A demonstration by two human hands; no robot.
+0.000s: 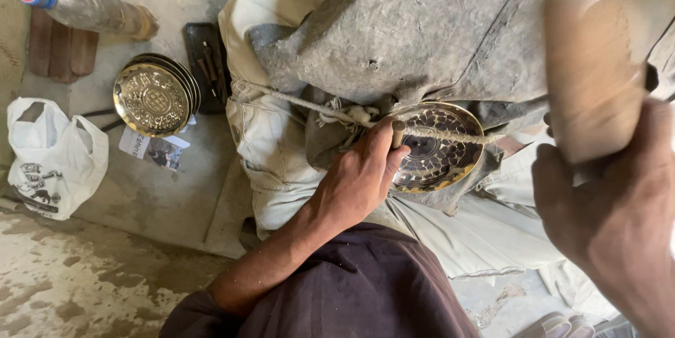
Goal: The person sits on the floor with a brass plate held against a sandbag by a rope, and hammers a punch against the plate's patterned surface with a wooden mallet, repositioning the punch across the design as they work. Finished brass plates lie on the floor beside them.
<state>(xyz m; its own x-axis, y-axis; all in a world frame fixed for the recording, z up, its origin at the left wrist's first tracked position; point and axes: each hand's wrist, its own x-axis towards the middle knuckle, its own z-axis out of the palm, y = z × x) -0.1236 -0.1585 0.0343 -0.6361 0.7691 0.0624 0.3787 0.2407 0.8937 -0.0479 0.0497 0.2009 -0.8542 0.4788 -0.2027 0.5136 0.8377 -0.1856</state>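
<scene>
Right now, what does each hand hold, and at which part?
The left hand holds a thin metal punch by its shaft, tip on the brass plate. The right hand grips a wooden mallet at its lower end.

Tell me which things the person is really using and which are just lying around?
In use:
- left hand holding a punch on the brass plate
- right hand gripping a wooden mallet, blurred
- cord running across the plate

Lying around:
- stack of brass plates
- plastic bottle
- white plastic bag
- dark tray of small tools
</scene>
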